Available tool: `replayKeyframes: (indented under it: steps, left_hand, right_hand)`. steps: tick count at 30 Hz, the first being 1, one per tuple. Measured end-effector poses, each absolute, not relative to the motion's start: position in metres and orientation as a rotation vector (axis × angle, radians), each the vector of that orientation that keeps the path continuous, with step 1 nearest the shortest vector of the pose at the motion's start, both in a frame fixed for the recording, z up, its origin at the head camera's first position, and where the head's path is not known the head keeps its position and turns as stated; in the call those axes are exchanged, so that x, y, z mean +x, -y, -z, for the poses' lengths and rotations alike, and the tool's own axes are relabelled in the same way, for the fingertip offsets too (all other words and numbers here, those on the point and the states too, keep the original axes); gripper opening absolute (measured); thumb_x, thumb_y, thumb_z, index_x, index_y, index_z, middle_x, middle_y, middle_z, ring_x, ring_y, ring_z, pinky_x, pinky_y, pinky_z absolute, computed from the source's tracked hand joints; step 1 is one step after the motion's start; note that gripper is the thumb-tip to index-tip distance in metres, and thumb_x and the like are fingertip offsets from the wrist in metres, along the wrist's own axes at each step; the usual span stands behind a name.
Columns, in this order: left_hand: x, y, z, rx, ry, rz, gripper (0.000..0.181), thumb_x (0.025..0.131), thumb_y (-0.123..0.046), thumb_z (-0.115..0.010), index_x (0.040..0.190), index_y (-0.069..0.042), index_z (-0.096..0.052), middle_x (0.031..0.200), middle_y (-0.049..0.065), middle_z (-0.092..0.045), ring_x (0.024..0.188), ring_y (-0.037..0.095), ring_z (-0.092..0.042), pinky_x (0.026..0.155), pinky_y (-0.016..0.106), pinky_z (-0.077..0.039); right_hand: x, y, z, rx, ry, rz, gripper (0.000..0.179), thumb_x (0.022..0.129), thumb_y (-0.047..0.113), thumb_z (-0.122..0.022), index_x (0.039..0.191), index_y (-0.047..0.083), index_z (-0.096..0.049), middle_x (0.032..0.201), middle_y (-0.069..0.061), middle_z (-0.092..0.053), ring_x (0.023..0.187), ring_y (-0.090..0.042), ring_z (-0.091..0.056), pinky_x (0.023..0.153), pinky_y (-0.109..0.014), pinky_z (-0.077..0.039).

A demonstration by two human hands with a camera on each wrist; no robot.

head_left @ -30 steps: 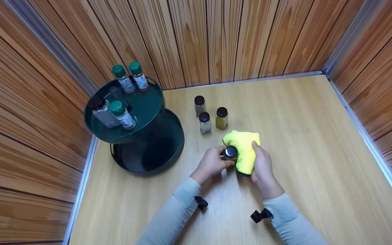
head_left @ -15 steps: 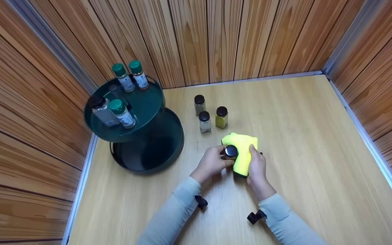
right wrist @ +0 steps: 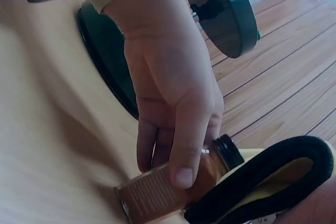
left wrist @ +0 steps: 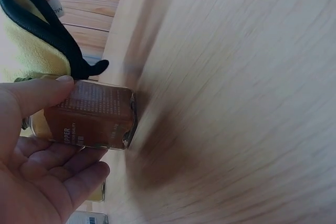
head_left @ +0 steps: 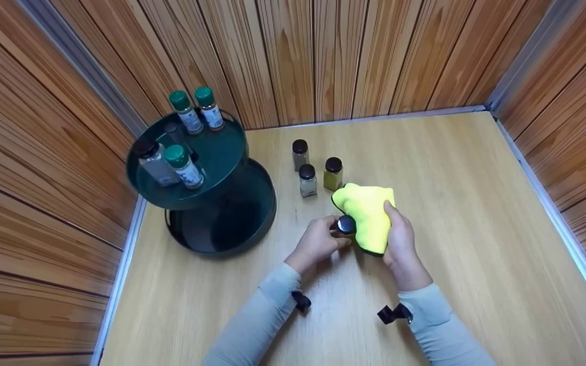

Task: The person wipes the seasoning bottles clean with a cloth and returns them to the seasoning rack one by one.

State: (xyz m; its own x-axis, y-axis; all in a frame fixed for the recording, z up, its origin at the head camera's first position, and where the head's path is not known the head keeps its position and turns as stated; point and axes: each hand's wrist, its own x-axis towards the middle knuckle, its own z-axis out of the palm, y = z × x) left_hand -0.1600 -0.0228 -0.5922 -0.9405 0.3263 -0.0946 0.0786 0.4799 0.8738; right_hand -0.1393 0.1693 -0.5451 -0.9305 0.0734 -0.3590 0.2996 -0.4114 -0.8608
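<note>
My left hand (head_left: 316, 241) holds a square glass spice jar (left wrist: 97, 114) of reddish-brown powder, thumb on one side and fingers on the other. Its black cap (head_left: 345, 224) faces up in the head view, and the jar's base is close over the table. A yellow microfibre cloth (head_left: 367, 216) with black edging is gripped by my right hand (head_left: 402, 246), thumb on top. The cloth lies against the jar's right side; in the right wrist view its black edge (right wrist: 273, 166) overlaps the jar near the cap. The fingers under the cloth are hidden.
Beyond the hands stand three black-capped jars: a grey one (head_left: 300, 155), a pale one (head_left: 308, 180) and a yellow-green one (head_left: 333, 174). At left, a dark green two-tier round rack (head_left: 216, 168) carries several bottles on top. Wood-panelled walls (head_left: 293, 61) enclose the table.
My right hand first shifts slightly left and toward me with the cloth, then moves away and to the right. The left hand and the jar stay in place.
</note>
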Motion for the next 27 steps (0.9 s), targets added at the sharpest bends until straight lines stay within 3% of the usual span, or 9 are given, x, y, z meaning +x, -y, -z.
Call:
replayKeyframes:
  steps: [17,23,27]
  left_hand:
    - [-0.16,0.019,0.586,0.369,-2.467,-1.393,0.054,0.086,-0.011,-0.082,0.136,-0.01,-0.061,0.131,0.003,-0.068,0.127,0.016,-0.06,0.11,0.033,-0.045]
    - [-0.15,0.008,0.583,0.268,-2.649,-1.299,0.083,0.082,-0.036,-0.087,0.146,-0.002,-0.049,0.142,0.014,-0.057,0.132,0.024,-0.054,0.113,0.037,-0.042]
    - [-0.142,-0.003,0.583,0.13,-2.787,-1.244,0.086,0.075,-0.056,-0.086,0.133,-0.003,-0.05,0.126,0.008,-0.052,0.119,0.021,-0.049,0.104,0.033,-0.046]
  right_hand:
    - [-0.143,-0.19,0.546,0.55,-1.55,2.481,0.046,0.106,0.049,-0.047,0.127,0.009,-0.051,0.097,-0.001,-0.067,0.088,-0.017,-0.067,0.075,-0.034,-0.057]
    - [-0.143,-0.194,0.547,0.578,-1.566,2.467,0.046,0.106,0.05,-0.046,0.129,0.01,-0.049,0.102,-0.001,-0.066,0.092,-0.018,-0.066,0.078,-0.034,-0.056]
    - [-0.143,-0.196,0.546,0.581,-1.549,2.474,0.045,0.106,0.049,-0.046,0.132,0.011,-0.048,0.108,0.0,-0.064,0.098,-0.017,-0.064,0.084,-0.033,-0.054]
